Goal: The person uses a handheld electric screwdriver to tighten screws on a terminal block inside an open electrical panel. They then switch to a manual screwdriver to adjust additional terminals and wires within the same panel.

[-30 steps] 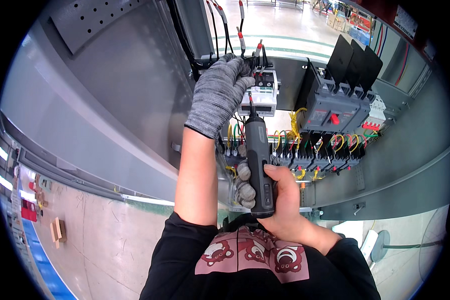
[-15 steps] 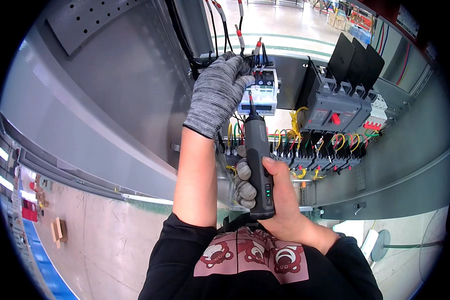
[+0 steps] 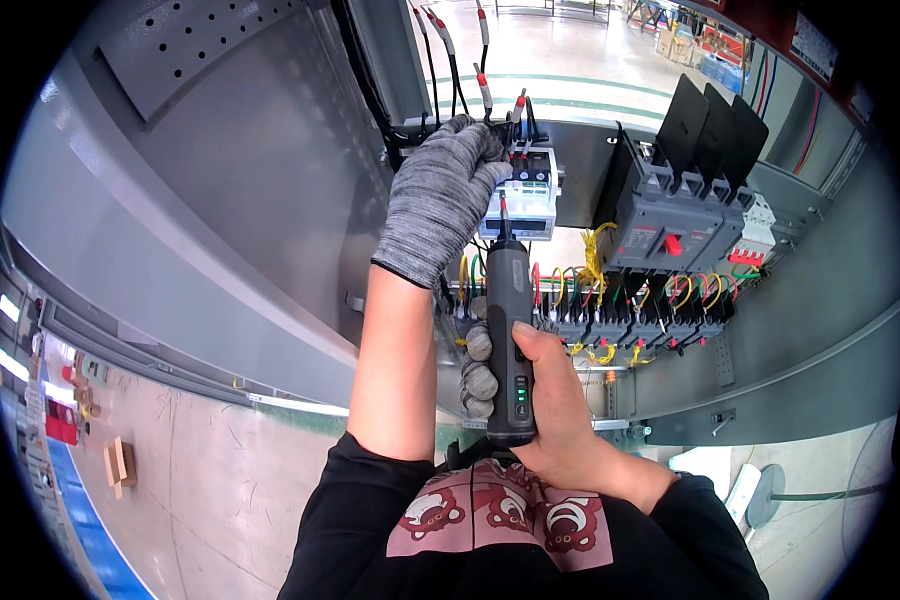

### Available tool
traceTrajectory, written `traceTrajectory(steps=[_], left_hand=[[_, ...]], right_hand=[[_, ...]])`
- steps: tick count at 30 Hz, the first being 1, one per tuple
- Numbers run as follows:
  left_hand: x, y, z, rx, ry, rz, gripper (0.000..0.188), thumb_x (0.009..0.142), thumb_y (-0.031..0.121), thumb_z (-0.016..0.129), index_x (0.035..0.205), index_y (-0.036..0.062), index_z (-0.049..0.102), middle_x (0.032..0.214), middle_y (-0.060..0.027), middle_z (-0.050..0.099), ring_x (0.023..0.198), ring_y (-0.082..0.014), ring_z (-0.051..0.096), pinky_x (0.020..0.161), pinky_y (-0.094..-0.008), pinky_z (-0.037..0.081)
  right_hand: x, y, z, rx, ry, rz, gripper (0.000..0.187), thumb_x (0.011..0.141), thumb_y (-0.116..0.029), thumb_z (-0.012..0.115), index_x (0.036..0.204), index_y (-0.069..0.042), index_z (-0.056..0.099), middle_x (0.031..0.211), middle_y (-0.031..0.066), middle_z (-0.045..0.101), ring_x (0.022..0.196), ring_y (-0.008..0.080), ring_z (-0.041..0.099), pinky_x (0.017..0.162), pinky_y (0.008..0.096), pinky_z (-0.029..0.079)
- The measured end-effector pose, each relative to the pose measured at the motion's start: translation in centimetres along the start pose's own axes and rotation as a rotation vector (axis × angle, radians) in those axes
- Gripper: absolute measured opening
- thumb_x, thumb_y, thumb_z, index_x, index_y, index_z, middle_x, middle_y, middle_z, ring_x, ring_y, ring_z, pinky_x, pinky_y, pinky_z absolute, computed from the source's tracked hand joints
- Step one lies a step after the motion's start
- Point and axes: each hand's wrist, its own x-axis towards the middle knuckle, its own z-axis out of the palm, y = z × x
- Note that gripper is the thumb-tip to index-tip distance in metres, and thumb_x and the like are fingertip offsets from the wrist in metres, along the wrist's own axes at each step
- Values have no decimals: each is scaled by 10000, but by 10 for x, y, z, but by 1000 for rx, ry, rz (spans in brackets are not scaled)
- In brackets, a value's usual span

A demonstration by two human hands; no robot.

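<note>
My right hand [image 3: 560, 400] is wrapped around a dark grey cordless screwdriver [image 3: 510, 300], bare thumb on top and grey-gloved fingers along its left side. Green lights glow near the tool's rear end. Its bit points away from me, over the front of a small white meter [image 3: 530, 200] with a dark display. At the meter's upper left, my left hand [image 3: 440, 190] in a grey knit glove is closed on what looks like a black wire, mostly hidden by the fingers. Other black wires with red sleeves [image 3: 518, 108] stand up from the meter's terminals.
A large grey circuit breaker [image 3: 665, 225] with a red lever and black barrier plates is mounted right of the meter. Below runs a row of smaller breakers [image 3: 660, 325] with yellow, green and red wires. Grey cabinet walls [image 3: 250, 180] enclose both sides.
The screwdriver's rear end has swung a little left with my right hand, so the tool lies straighter. My left hand stays at the meter; the whole view has shifted slightly.
</note>
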Motion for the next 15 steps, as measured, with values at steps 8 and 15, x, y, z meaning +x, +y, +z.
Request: traceTrajectory(steps=[8, 15], left_hand=[[0, 2, 1, -8, -7, -20, 289, 795, 224, 687, 988, 14, 640, 909, -147, 648, 836, -291, 627, 752, -357, 494], [0, 1, 1, 7, -10, -22, 278, 795, 210, 685, 987, 14, 638, 910, -140, 652, 854, -283, 626, 763, -356, 492]], right_hand=[[0, 1, 1, -59, 29, -3, 318, 952, -339, 400, 969, -48, 528, 703, 18, 537, 595, 106, 506, 564, 239, 434], [-2, -2, 3, -99, 39, -8, 310, 959, -310, 408, 996, -35, 545, 714, 24, 554, 593, 111, 522, 558, 248, 445]])
